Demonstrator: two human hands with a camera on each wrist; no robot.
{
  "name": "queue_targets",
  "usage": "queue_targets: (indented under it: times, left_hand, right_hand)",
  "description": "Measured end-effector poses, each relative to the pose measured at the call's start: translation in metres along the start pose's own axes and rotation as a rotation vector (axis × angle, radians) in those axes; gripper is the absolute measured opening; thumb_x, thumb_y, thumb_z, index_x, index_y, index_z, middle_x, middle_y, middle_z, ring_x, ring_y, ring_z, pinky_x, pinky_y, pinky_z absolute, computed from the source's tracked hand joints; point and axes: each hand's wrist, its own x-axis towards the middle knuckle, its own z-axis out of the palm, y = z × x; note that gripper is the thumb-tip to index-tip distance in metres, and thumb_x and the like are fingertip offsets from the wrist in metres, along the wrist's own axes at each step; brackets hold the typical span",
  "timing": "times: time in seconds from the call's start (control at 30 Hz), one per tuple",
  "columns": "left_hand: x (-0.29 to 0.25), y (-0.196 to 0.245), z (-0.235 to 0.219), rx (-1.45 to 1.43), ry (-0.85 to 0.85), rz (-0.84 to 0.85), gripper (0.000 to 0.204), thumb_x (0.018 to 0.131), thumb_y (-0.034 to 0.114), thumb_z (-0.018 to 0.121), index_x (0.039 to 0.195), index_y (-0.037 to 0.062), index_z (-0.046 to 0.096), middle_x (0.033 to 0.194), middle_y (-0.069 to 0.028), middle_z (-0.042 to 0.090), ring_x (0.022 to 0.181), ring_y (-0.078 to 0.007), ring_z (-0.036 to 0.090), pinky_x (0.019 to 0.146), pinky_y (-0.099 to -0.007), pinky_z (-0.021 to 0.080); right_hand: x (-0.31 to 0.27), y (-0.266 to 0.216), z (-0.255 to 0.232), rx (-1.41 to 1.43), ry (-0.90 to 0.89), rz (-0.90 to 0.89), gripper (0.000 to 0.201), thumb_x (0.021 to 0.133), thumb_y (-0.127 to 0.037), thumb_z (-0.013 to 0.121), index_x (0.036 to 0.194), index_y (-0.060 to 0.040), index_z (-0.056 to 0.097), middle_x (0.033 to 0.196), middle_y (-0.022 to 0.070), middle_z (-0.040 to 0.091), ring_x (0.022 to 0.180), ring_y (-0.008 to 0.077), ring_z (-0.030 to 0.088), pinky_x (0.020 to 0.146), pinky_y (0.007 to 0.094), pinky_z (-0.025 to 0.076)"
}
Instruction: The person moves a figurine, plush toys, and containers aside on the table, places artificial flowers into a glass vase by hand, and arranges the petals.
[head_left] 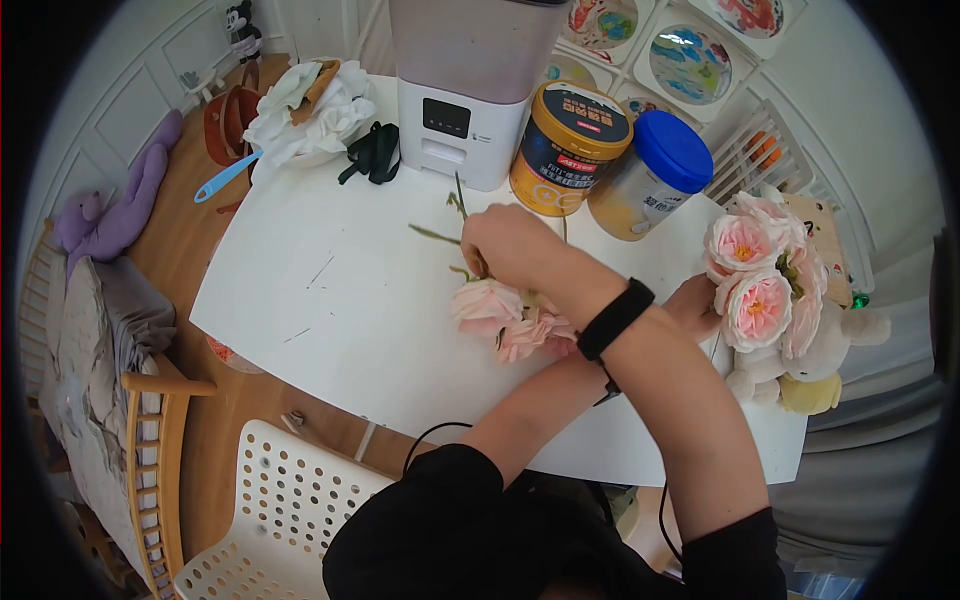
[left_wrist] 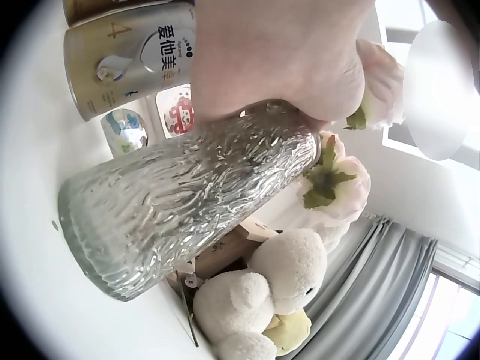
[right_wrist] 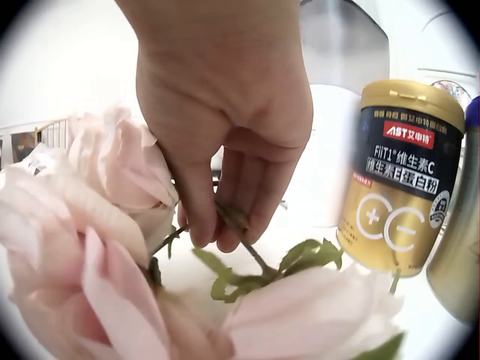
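Note:
The arms cross over the white table. My right hand (head_left: 510,243) (right_wrist: 229,97) pinches a green stem (right_wrist: 251,251) between thumb and fingers; pale pink roses (head_left: 487,307) (right_wrist: 120,161) lie around and below it. At the right side, my left hand (head_left: 694,307) (left_wrist: 277,64) grips the upper part of a ribbed glass vase (left_wrist: 180,199), which looks tilted in the left wrist view. Pink flowers (head_left: 757,300) (left_wrist: 337,187) stand out at its mouth. The vase is mostly hidden in the head view.
A white dispenser (head_left: 465,100), a gold-lidded tub (head_left: 565,150) and a blue-lidded can (head_left: 650,175) stand at the back. White cloth (head_left: 320,115) and black ribbon (head_left: 375,155) lie back left. Plush toys (head_left: 810,365) sit by the right edge; a white chair (head_left: 290,500) is in front.

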Motion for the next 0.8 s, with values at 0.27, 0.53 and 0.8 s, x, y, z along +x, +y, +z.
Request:
queue_targets:
  times: [0.27,0.53,0.8]
  left_hand:
    - [-0.001,0.010,0.001,-0.152,0.064,0.031,0.048,0.095,0.028,0.059,0.137,0.0050,0.048,0.139,-0.0139,0.052,0.127,-0.0264,0.050,0.108,-0.0377,0.037]
    - [0.002,-0.007,-0.002,0.067,0.043,0.067,0.036,0.090,0.014,0.059,0.122,0.0005,0.058,0.125,-0.0164,0.063,0.118,-0.0279,0.058,0.100,-0.0381,0.043]
    - [-0.011,-0.077,-0.044,0.442,0.095,0.095,0.049,0.087,0.020,0.068,0.131,0.0038,0.053,0.129,-0.0137,0.057,0.120,-0.0288,0.053,0.105,-0.0392,0.041]
  right_hand:
    - [-0.043,-0.004,-0.080,0.280,0.654,-0.225,0.023,0.066,0.012,0.063,0.080,-0.0030,0.073,0.078,0.0118,0.071,0.074,0.0241,0.069,0.068,0.0316,0.053]
    - [-0.177,-0.008,-0.193,0.331,0.546,-0.507,0.039,0.087,-0.015,0.070,0.119,0.0048,0.060,0.116,0.0210,0.064,0.104,0.0275,0.063,0.089,0.0381,0.051]
    - [-0.358,0.009,-0.139,0.086,1.386,0.169,0.051,0.069,-0.008,0.080,0.114,0.0076,0.061,0.113,0.0177,0.066,0.102,0.0199,0.064,0.091,0.0304,0.051]
